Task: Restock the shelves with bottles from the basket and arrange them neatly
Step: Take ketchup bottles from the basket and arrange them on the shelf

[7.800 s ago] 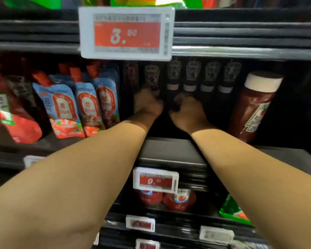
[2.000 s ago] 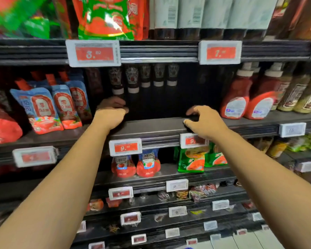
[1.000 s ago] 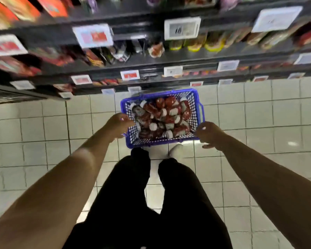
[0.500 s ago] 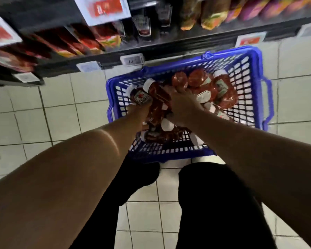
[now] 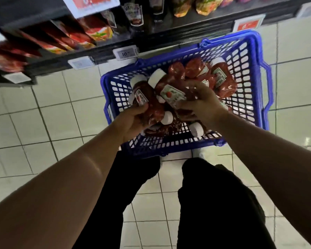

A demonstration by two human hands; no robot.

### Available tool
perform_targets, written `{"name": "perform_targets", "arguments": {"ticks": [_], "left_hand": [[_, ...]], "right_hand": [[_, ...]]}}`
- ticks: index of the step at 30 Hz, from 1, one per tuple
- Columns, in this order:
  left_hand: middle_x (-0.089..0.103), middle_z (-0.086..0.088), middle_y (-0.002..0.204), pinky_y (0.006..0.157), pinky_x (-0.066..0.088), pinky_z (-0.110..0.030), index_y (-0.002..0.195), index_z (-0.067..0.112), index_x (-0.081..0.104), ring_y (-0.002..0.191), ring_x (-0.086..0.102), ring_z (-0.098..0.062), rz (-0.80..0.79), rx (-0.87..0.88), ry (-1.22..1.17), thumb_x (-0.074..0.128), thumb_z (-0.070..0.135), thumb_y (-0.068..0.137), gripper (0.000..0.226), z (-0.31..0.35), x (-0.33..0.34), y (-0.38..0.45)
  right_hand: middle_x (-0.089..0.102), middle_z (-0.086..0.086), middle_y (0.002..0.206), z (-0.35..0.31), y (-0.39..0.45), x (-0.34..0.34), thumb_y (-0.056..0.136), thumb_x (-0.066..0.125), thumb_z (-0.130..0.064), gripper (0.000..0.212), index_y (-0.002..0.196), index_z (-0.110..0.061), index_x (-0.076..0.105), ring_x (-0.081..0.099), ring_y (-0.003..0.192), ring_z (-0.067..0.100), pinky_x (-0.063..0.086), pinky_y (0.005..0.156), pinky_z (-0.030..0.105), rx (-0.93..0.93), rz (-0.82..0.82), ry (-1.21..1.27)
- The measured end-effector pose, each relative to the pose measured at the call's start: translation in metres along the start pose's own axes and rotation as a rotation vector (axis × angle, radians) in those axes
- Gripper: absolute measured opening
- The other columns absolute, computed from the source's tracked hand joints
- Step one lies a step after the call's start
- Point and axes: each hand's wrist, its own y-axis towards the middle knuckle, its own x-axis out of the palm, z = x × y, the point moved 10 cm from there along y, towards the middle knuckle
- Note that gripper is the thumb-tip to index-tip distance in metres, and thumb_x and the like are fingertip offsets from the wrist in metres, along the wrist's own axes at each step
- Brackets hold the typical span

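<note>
In the head view, a blue basket [image 5: 255,72] stands on the tiled floor [image 5: 43,123] just below the dark shelves [image 5: 151,42], with ketchup bottles [image 5: 221,78] piled inside it. The left hand [image 5: 133,121] grasps one bottle [image 5: 147,99] over the basket, and the right hand [image 5: 203,103] grasps a second bottle [image 5: 169,87] beside it. The person's dark legs [image 5: 214,203] stand near the basket, and price tags [image 5: 125,53] hang on the shelf edge.

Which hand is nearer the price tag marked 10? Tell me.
Left. The left hand grips a bottle just below the price tag; the right hand sits farther right, over the basket.
</note>
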Motion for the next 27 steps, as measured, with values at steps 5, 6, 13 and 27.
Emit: {"name": "perform_targets", "arguments": {"ticks": [5,6,13,27], "left_hand": [[0.064,-0.017,0.129,0.098,0.049,-0.064,0.132,0.01,0.056,0.119,0.061,-0.04,-0.39,-0.009,-0.06,0.092,0.02,0.058,0.083,0.016,0.111,-0.118],[0.067,-0.016,0.124,0.093,0.054,-0.059,0.126,0.01,0.059,0.113,0.065,-0.037,-0.407,-0.005,-0.031,0.097,0.023,0.048,0.088,0.02,0.135,-0.142],[0.072,-0.02,0.107,0.092,0.056,-0.053,0.121,-0.003,0.064,0.104,0.067,-0.041,-0.332,0.238,0.34,0.072,0.005,0.055,0.067,0.076,0.279,-0.34],[0.059,-0.029,0.113,0.099,0.046,-0.065,0.122,0.002,0.061,0.103,0.06,-0.044,-0.258,1.183,0.384,0.075,0.024,0.065,0.063,0.28,0.408,-0.772]], "right_hand": [[0.061,0.017,0.134,-0.043,-0.127,-0.023,0.077,0.082,-0.004,0.063,0.134,-0.02,0.058,0.062,0.122,0.042,0.06,0.077,0.052,-0.043,-0.35,0.378],[0.057,0.02,0.137,-0.059,-0.156,-0.024,0.079,0.081,-0.01,0.067,0.139,-0.018,0.053,0.059,0.125,0.043,0.06,0.079,0.052,-0.061,-0.405,0.432],[0.058,0.023,0.138,-0.207,-0.33,-0.015,0.072,0.076,-0.068,0.091,0.144,-0.015,0.055,0.06,0.109,0.039,0.052,0.077,0.045,-0.096,-0.435,0.679],[0.072,0.006,0.124,-0.549,-0.584,-0.017,0.058,0.096,-0.028,0.097,0.141,-0.018,0.046,0.069,0.113,0.025,0.058,0.093,0.042,-0.871,-0.504,0.67]]}}
